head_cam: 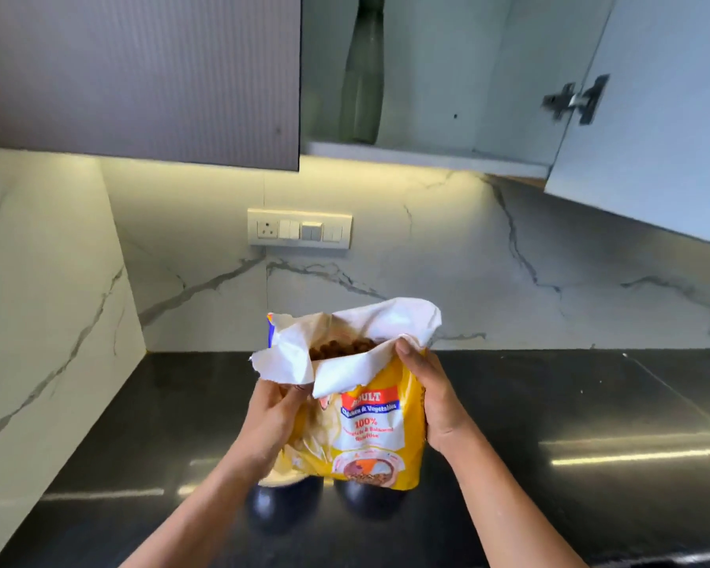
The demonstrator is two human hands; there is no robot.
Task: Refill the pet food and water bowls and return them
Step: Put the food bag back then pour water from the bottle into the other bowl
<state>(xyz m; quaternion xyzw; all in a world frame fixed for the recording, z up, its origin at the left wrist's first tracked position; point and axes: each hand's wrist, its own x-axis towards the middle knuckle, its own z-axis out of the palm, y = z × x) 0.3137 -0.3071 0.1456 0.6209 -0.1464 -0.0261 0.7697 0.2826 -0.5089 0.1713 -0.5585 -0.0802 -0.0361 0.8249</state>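
A yellow pet food bag (365, 428) is held upright above the black counter, its torn white top folded open with brown kibble (341, 348) showing inside. My left hand (273, 420) grips the bag's left side under the folded flap. My right hand (429, 395) grips the right side, thumb on the rim. Below the bag, two dark rounded bowls (275, 506) (369, 500) sit on the counter, mostly hidden by the bag and blurred.
The black glossy counter (550, 424) runs to a marble backsplash with a switch panel (299, 228). Overhead, an open cabinet holds a tall bottle (361, 71); its door (648, 129) hangs open at upper right. A marble side wall (46, 305) closes the left.
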